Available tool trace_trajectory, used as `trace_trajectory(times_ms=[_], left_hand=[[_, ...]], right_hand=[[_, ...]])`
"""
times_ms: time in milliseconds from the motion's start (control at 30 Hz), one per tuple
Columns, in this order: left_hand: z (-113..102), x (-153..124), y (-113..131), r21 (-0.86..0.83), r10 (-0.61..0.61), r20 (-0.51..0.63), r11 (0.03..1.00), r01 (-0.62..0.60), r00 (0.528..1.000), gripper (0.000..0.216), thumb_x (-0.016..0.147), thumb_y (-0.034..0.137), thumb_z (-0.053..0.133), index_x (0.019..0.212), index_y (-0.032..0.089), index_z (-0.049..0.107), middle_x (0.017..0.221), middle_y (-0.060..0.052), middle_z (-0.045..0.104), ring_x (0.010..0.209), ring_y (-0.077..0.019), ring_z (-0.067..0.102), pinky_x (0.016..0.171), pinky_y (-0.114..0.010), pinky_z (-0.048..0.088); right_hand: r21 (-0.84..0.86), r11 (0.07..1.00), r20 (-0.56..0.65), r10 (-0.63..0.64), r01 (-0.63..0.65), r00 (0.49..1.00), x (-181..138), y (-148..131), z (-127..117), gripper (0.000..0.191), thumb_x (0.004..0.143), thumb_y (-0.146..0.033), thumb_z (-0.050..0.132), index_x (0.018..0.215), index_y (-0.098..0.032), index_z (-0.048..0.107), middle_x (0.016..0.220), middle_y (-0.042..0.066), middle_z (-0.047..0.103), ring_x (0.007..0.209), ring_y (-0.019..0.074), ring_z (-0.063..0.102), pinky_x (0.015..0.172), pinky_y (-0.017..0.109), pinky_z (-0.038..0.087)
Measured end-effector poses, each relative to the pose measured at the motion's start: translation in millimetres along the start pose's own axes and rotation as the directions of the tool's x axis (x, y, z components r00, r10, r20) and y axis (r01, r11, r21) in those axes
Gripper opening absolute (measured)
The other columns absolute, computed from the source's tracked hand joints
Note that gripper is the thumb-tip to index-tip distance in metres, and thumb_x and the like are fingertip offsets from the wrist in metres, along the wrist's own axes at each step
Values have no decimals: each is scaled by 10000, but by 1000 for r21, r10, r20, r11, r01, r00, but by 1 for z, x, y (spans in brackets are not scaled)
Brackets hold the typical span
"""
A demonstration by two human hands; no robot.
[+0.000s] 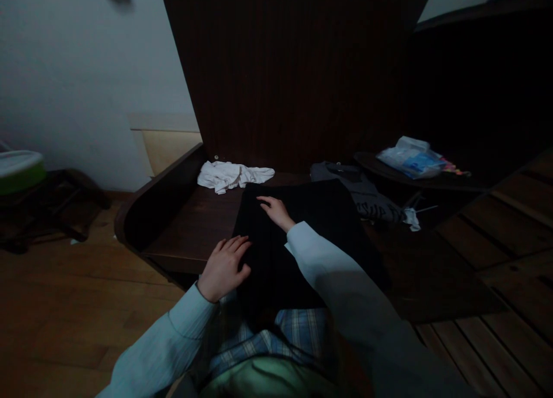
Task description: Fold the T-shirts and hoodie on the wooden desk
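Observation:
A black garment point(311, 213), its kind hard to make out in the dim light, lies spread on the dark wooden surface in front of me. My right hand point(276, 211) rests on its upper left part, fingers stretched out. At the garment's left edge is my left hand point(225, 264), palm down with the fingers extended. Neither hand appears to grip anything. Behind the garment, a crumpled white cloth point(233, 175) lies to the left, and a folded dark grey garment with black lettering point(367, 193) lies to the right.
A dark wooden panel point(294, 75) rises behind the surface point(185, 228), which has a raised, rounded side at left. On a dark shelf to the right sits a clear plastic package point(412, 158). A dark stool point(47, 208) with a green-and-white object point(21, 170) stands far left.

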State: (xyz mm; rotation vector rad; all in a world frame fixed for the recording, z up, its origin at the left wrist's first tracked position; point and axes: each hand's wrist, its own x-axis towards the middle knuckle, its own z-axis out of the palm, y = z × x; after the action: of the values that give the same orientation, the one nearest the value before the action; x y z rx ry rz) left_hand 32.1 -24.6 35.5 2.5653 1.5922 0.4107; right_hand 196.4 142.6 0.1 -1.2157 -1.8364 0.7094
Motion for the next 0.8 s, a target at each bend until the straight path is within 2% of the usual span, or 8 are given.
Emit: trace_trajectory(times_ms=[133, 267, 333, 400, 500, 633, 700, 800], left_hand=[[3, -5, 27, -29, -47, -74, 999, 45, 996, 195, 799, 272, 438, 909, 169, 561, 1022, -88, 596, 967, -223, 523, 867, -378, 391], [16, -15, 52, 7, -40, 54, 999, 40, 998, 240, 810, 403, 463, 784, 175, 536, 831, -73, 584, 823, -228, 530, 721, -358, 419], [24, -18, 58, 79, -31, 138, 997, 20, 990, 206, 793, 366, 507, 795, 162, 537, 826, -83, 588, 829, -240, 535, 716, -365, 413], [31, -19, 61, 146, -35, 202, 989, 6, 979, 113, 799, 251, 494, 806, 149, 541, 821, -91, 595, 827, -241, 544, 711, -364, 406], [32, -22, 65, 133, -8, 231, 991, -24, 973, 91, 796, 163, 453, 792, 149, 542, 792, -76, 601, 776, -213, 556, 695, -345, 401], [17, -19, 66, -11, 200, 201, 979, -202, 959, 210, 853, 251, 404, 722, 176, 551, 708, -27, 594, 694, -162, 553, 679, -309, 403], [11, -12, 61, -65, 287, 143, 958, -281, 947, 302, 887, 307, 348, 712, 188, 563, 720, -20, 597, 710, -155, 551, 687, -304, 411], [12, 2, 42, -53, 201, -55, 978, -203, 978, 287, 890, 341, 343, 895, 190, 587, 959, -56, 609, 904, -184, 543, 792, -334, 421]], right_hand=[[-63, 998, 19, -28, 29, 999, 0, -1, 1, 303, 747, -99, 547, 1000, -228, 654, 1077, 45, 634, 1038, 197, 557, 954, 369, 388], [-99, 995, 26, -4, 7, 1000, 0, -1, 1, 294, 754, -110, 549, 1009, -214, 650, 1081, 37, 639, 1042, 182, 562, 958, 347, 391], [-117, 993, 21, -1, 3, 1000, 0, -2, 1, 297, 756, -110, 545, 1011, -223, 648, 1081, 19, 642, 1046, 166, 563, 959, 328, 393], [-137, 991, 23, -2, 5, 1000, -1, -3, 0, 302, 760, -108, 540, 1023, -214, 644, 1089, 19, 641, 1050, 155, 562, 961, 305, 393], [-162, 987, 34, 2, 4, 999, -2, -5, 0, 304, 768, -118, 533, 1044, -194, 638, 1108, 33, 634, 1058, 153, 560, 963, 288, 391], [-171, 985, 41, 8, 0, 999, -3, -6, -2, 306, 781, -131, 524, 1057, -207, 631, 1123, 21, 627, 1073, 145, 550, 968, 280, 385], [-176, 984, 44, 5, 3, 999, -3, -6, -2, 315, 790, -136, 514, 1079, -208, 618, 1135, 17, 620, 1082, 136, 543, 972, 272, 378], [-204, 979, 57, -4, 16, 998, -2, -7, -3, 342, 813, -144, 486, 1141, -187, 575, 1174, 27, 596, 1099, 119, 524, 976, 246, 361]])
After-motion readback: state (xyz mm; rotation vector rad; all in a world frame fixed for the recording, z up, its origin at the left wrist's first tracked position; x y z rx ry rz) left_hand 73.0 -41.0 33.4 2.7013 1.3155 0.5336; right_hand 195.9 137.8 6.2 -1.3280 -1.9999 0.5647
